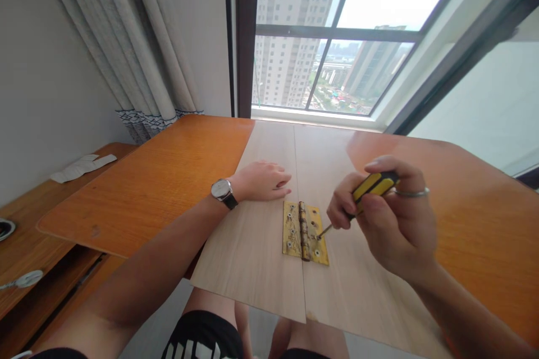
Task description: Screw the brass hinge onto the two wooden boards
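Note:
A brass butt hinge [304, 233] lies unfolded over the seam between two pale wooden boards [248, 247]. Screws sit in its left leaf; on the right leaf, one screw head shows near the front corner, and the farther holes look dark. My right hand [391, 213] is closed around the yellow-and-black handle of a screwdriver [374, 186]. Its tip meets the right leaf at a screw, with the shaft slanting down to the left. Just beyond the hinge, my left hand [263, 180] rests on the left board with its fingers curled under; whatever they hold is hidden.
An orange-brown wooden table [168, 179] supports the boards, whose near edges overhang toward my legs. At left stands a lower wooden desk [37, 207] with a strip of white paper [83, 167]. A window [337, 67] and a grey curtain [138, 39] are behind.

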The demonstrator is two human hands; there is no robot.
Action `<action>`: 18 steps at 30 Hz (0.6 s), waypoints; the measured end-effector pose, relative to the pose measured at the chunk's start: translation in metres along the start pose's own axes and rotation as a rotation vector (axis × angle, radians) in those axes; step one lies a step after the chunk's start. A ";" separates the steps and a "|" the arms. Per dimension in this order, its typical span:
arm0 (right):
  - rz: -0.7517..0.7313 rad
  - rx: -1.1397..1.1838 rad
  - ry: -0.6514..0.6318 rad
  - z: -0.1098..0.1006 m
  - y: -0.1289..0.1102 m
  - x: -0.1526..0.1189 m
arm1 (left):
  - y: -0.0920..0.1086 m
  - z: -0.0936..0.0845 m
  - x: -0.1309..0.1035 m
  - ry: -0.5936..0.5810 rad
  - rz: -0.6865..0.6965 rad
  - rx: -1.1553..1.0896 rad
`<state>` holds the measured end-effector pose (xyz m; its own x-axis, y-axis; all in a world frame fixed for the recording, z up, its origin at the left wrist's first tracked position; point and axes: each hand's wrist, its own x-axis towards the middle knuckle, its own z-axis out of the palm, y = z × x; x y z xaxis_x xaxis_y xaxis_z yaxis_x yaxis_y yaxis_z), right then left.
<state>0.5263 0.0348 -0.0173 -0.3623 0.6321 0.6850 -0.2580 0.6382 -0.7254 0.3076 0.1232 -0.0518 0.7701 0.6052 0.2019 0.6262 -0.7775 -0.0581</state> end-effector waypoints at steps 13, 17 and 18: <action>0.308 0.348 -0.091 0.013 -0.019 0.003 | -0.002 0.001 0.001 0.000 0.009 -0.020; 0.376 0.377 -0.140 0.010 -0.020 0.005 | -0.001 -0.001 0.001 0.066 0.031 0.004; 0.371 0.385 -0.142 0.009 -0.019 0.006 | 0.001 -0.002 0.002 0.096 0.039 0.008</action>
<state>0.5207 0.0220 -0.0001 -0.6015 0.7014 0.3823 -0.3894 0.1603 -0.9070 0.3089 0.1233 -0.0491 0.7790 0.5548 0.2921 0.5971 -0.7986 -0.0753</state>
